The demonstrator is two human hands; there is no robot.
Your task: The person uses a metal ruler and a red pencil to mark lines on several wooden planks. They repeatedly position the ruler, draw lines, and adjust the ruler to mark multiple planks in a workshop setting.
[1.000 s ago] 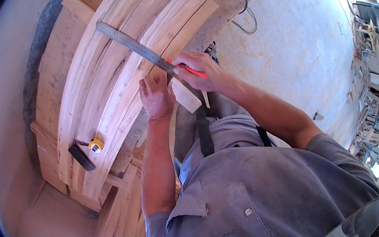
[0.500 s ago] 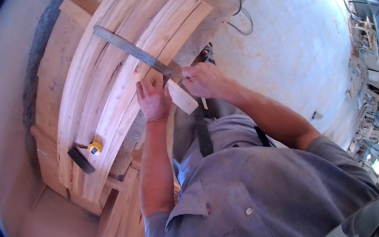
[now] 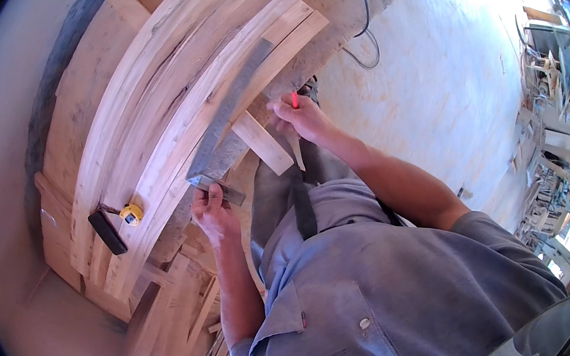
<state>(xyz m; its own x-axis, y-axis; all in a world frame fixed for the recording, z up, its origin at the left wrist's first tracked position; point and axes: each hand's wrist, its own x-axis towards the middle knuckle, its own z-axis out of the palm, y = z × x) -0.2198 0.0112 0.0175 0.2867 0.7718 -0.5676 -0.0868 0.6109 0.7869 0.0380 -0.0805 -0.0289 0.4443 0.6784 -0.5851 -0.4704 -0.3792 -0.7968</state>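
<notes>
My left hand (image 3: 215, 215) grips the short stock of a metal carpenter's square (image 3: 230, 106), thumb on top. The square's long blade slants up and to the right over the near edge of several pale wooden boards (image 3: 148, 109). To the right, my right hand (image 3: 302, 117) is closed on a red pencil (image 3: 295, 99), of which only a short part shows. Between my hands a short wooden block (image 3: 263, 142) juts from the boards' near edge toward my body. The fingers of my right hand are just right of this block, apart from the square.
A yellow tape measure (image 3: 131, 215) and a dark brush-like block (image 3: 107, 232) lie on the boards at the left. Loose timber (image 3: 167, 320) is stacked at lower left. A blue power tool with a cable (image 3: 365, 8) sits at the top. Wood scraps (image 3: 549, 181) line the right side.
The square has swung from lying across the boards to slanting along their near edge. My left hand has moved down and left onto its stock. The red pencil now shows in my right hand.
</notes>
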